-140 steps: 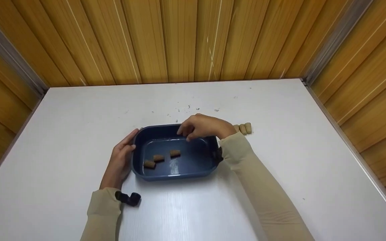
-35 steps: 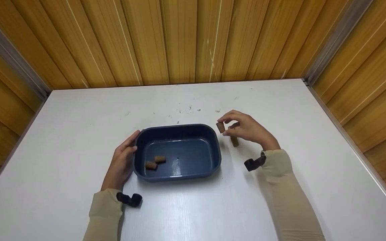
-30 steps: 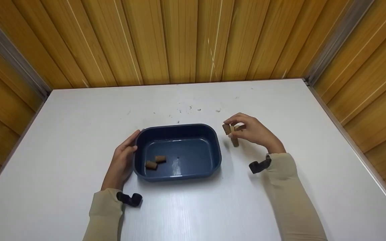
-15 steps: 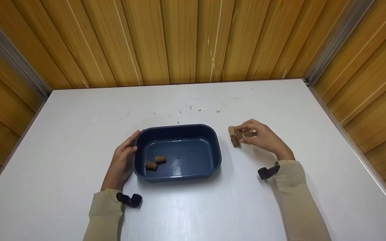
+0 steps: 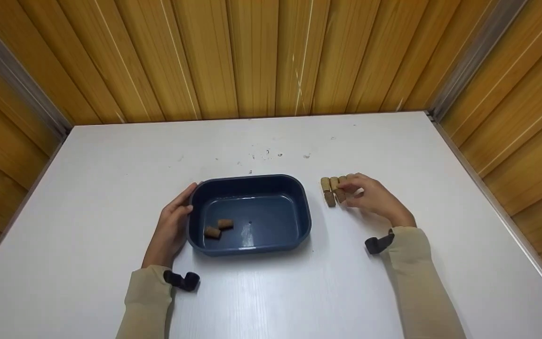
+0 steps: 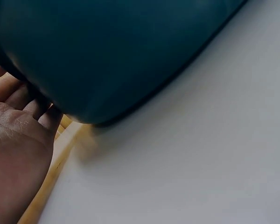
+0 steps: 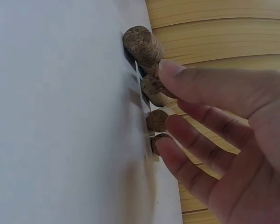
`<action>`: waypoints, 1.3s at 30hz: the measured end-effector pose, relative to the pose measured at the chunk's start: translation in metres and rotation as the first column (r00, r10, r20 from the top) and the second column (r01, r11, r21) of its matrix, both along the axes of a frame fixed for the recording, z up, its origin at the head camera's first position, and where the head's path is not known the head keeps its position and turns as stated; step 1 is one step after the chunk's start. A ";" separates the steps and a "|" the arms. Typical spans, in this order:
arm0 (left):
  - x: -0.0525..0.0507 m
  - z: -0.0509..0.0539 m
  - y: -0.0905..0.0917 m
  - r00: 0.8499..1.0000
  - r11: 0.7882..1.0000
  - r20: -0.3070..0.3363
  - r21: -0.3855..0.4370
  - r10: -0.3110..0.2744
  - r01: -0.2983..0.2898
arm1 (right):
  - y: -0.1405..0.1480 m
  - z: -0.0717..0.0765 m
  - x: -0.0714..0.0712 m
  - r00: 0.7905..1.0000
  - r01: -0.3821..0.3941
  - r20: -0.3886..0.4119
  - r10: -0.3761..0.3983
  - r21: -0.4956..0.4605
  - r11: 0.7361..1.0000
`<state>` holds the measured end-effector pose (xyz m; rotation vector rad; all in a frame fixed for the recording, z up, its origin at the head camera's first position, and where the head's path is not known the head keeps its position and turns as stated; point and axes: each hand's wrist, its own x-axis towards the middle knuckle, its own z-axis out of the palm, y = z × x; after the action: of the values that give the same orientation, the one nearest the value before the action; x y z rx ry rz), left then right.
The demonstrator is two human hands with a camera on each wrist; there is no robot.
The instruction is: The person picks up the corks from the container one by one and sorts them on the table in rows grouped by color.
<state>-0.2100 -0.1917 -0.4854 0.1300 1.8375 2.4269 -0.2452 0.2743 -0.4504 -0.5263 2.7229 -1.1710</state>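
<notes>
R hand is at the corks, thumb + finger pinching a brown cork, just beside a second dark cork on the white desk. Right behind those, a row of paler corks, side by side, far end partly hidden by the fingers. L hand is over at the blue tray, fingers fairly straight along its outer L wall, thumb nr the rim, no pinch there. Inside, nr the tray's front L corner: two loose corks, lying on their sides, close together. Further out, beige sleeves w/ small black devices at both cuffs; wood-look panels behind the desk & both sides.
</notes>
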 end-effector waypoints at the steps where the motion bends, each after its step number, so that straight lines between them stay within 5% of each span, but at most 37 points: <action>1: 0.000 0.000 0.000 1.000 1.000 0.002 0.000 0.001 -0.001 | 0.000 0.000 0.000 1.000 0.004 0.005 -0.004 0.012 1.000; 16: -0.001 0.000 -0.001 1.000 1.000 -0.007 0.004 0.000 0.000 | -0.004 -0.002 0.000 0.996 0.060 0.067 -0.064 0.062 0.996; 26: 0.000 -0.002 -0.001 1.000 1.000 -0.017 -0.012 0.005 -0.005 | -0.002 0.001 0.001 0.998 0.042 0.037 -0.044 0.055 0.998; 39: 0.000 -0.001 0.000 1.000 1.000 -0.004 0.013 -0.005 0.005 | -0.019 0.033 -0.002 1.000 0.001 -0.001 -0.001 0.025 1.000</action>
<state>-0.2099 -0.1917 -0.4859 0.1400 1.8208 2.4371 -0.2477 0.2557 -0.4172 -0.5225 2.7348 -1.1361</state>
